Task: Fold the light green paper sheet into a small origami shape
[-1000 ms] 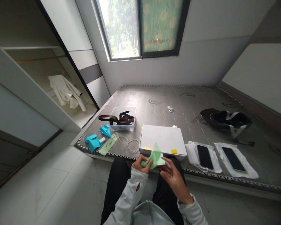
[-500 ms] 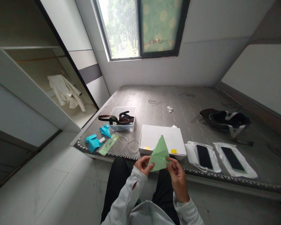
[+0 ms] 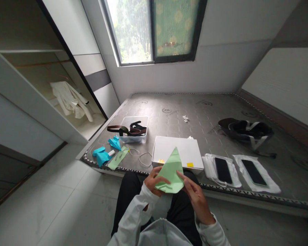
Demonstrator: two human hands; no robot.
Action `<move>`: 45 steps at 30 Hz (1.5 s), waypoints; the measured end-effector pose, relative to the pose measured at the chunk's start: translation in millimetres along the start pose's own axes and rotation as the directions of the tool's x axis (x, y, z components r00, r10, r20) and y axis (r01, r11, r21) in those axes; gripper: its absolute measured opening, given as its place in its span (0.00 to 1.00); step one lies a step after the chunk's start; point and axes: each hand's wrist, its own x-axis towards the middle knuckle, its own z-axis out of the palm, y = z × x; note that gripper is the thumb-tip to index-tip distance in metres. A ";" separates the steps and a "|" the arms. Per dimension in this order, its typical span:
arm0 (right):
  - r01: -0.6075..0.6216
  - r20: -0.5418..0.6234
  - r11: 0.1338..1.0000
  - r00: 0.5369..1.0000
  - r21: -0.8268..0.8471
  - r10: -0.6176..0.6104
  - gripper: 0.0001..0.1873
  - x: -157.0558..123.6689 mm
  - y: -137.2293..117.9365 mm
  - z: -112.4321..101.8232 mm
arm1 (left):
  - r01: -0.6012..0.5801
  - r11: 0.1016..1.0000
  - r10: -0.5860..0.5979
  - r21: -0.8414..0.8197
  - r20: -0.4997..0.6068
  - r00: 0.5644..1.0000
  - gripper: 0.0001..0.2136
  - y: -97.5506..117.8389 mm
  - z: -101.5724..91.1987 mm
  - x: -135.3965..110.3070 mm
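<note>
Status: folding of the green paper [image 3: 172, 167] was in progress and, by judgement, only partly complete. The paper was held between both hands at the near side of the white box [image 3: 179, 150], its tip overlapping the box in the view. Left hand [image 3: 153, 181]: closed on the lower left part of the paper, fingers laid across the front face. Right hand [image 3: 195, 196]: narrow, holding the right edge, one fingertip on the face.

Done: the paper had a tapered outline with one sharp point directed away from the hands, and creases showed in its lower part. Left: the lower edge appeared uneven, so further folding was probably outstanding; how many folds remained could not be told. Two creased blue pieces [image 3: 103, 158] and a green strip [image 3: 118, 158] lay on the mattress [image 3: 154, 114], left of the box, touched by neither hand
</note>
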 end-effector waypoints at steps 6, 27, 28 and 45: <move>-0.007 -0.133 1.000 0.991 -0.013 0.006 0.24 5.1 5.9 0.3 | -0.163 0.964 0.167 0.208 0.000 0.986 0.07 2.7 -16.9 -1.2; 0.146 -0.213 0.975 0.960 -0.169 -0.181 0.16 0.0 15.5 11.5 | 0.560 0.683 -0.676 -0.470 -0.116 0.727 0.27 -9.1 26.1 -1.6; 0.148 -0.215 0.973 0.959 -0.180 -0.186 0.16 0.5 15.1 9.7 | 0.560 0.657 -0.686 -0.505 -0.090 0.722 0.28 -7.9 26.7 -2.2; 0.230 -0.186 0.783 0.897 -0.578 -0.402 0.14 5.4 10.0 -0.8 | 0.674 0.599 -0.689 -0.432 0.151 0.709 0.28 12.7 16.2 6.2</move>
